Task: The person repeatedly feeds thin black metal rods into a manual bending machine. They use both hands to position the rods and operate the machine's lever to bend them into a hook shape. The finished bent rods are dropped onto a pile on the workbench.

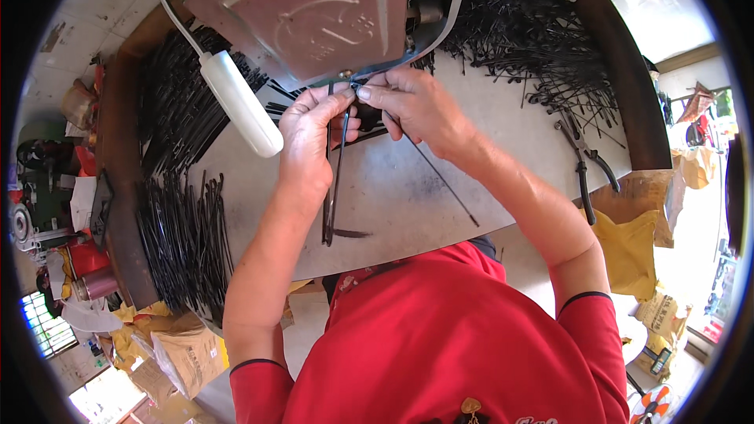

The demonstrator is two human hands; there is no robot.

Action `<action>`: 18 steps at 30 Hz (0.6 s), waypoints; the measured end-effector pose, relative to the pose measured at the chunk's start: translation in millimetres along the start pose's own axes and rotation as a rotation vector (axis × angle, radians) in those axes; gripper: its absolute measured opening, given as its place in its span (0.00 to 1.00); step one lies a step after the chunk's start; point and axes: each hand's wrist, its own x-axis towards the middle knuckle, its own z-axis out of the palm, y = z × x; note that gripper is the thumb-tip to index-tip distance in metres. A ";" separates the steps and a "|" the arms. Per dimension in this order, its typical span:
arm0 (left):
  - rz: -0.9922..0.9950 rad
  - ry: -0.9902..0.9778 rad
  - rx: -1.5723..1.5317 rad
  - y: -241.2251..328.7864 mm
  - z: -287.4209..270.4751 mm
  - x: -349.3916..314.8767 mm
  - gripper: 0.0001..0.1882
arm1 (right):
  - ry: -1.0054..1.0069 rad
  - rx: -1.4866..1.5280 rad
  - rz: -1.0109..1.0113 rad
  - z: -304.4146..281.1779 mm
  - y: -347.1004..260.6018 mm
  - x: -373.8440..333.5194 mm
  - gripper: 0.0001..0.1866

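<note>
Both hands are raised together at the near edge of the reddish-brown metal machine housing (314, 16), above the grey worn worktop (408, 188). The left hand (308, 135) is closed in a pinch, thumb and forefinger gripping the upper ends of a small bunch of thin black rod-like metal strips (336, 180); the strips hang from that grip with their long axis running near vertical in the picture, lower ends toward the person's body and resting at or just over the worktop. The right hand (416, 106) is likewise closed, fingertips pinched on the top of the same bunch just beside the left thumb; whether it also holds the single thin black rod (444, 180) slanting away below its wrist cannot be told. The two hands are touching or nearly so, both equally close to the strips' upper ends. A white cylindrical lamp (239, 102) on a cable hangs just left of the left hand. Heaps of loose black strips (184, 235) lie left and far right; dark-handled pliers (583, 161) lie well apart to the right
</note>
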 end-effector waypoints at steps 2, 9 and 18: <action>0.014 0.002 -0.027 -6.6 -0.3 -0.9 0.07 | 0.022 0.101 0.011 2.2 3.7 -3.8 0.11; 0.084 0.063 -0.119 -12.3 7.9 -5.9 0.08 | 0.049 0.281 0.010 8.8 4.0 -7.4 0.10; 0.049 0.033 -0.094 -6.4 6.8 -1.9 0.07 | 0.077 0.185 -0.003 9.6 3.5 -5.3 0.10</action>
